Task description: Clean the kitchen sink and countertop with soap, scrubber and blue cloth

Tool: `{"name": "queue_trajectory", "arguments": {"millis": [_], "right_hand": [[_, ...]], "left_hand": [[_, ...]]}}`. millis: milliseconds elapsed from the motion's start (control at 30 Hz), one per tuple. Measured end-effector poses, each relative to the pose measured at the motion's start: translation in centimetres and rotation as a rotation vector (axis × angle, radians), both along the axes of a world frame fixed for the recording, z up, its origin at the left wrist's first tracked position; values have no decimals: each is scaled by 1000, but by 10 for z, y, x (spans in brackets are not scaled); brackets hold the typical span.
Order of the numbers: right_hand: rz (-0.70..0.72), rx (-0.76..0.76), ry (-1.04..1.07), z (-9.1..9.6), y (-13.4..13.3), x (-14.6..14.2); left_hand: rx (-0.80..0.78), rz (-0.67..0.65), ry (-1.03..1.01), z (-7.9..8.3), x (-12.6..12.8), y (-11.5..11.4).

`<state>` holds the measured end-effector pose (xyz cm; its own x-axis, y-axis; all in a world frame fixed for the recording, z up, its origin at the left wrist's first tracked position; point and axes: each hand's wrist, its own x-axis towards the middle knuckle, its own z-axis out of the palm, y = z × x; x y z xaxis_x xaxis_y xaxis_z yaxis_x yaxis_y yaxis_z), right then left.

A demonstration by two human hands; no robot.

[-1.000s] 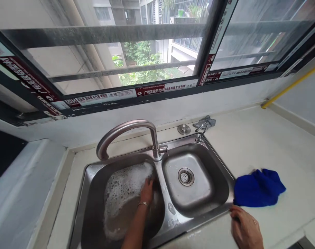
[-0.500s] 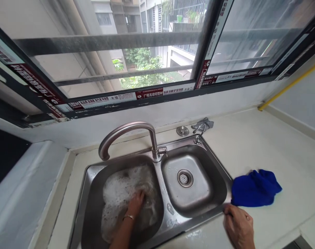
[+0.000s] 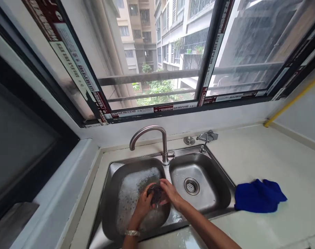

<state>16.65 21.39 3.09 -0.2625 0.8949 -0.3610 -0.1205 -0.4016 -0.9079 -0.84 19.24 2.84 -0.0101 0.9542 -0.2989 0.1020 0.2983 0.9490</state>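
Both my hands meet over the left basin of a steel double sink (image 3: 226, 183), which holds soapy, foamy water (image 3: 131, 197). My left hand (image 3: 143, 205) and my right hand (image 3: 170, 193) are closed around a small dark wad (image 3: 155, 193), perhaps a scrubber or cloth, held just above the water. A bangle sits on my left wrist. The curved tap (image 3: 152, 136) arches over the left basin. The right basin is empty, with its drain strainer (image 3: 191, 186) showing.
A blue cloth (image 3: 259, 195) lies crumpled on the pale counter (image 3: 263, 159) right of the sink. A small metal cap (image 3: 189, 140) and a grey fitting (image 3: 207, 136) sit behind the sink. A window with bars runs along the back wall.
My right hand left the counter edge near the blue cloth and joined my left hand over the left basin. My left hand lifted a dark wad out of the foam. The view moved back.
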Motion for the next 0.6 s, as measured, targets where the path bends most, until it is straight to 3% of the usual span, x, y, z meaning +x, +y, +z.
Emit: {"name": "queue_trajectory", "arguments": {"millis": [67,133,267,433,600], "right_hand": [[122,98,-55,11,4,-8],[193,190,-97,16,5,-11],[128,322,-264,18,6,-11],[-51,431,-427,29,10,-8],[-130,683,-505,41,-24,-34]], "left_hand": [[-16,-89,-85,13,2,-11],[-32,-91,-217,23,2,-19],[-5,26,-517,32,1,-31],[-101,228,-414,31,9,-33],[-2,209,-313,34,32,-29]]}}
